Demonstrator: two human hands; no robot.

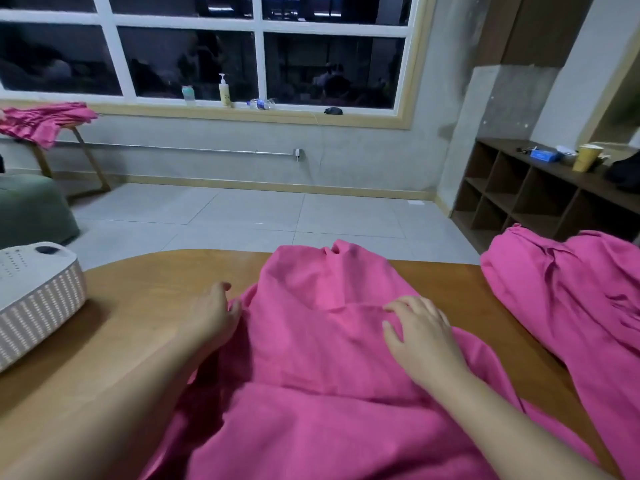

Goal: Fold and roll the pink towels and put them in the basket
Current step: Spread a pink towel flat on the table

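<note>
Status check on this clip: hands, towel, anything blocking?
Left hand at the pink towel edge, right hand flat on top. Towel spread, unrolled. Basket far left, path clear. More pink cloth right.

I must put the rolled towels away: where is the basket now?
In the head view, the basket stands at the table's left edge, left of the left hand.

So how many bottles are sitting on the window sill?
3: a small teal-capped bottle at the left, a tall yellow pump bottle beside it, and a clear plastic bottle lying on its side to the right.
</note>
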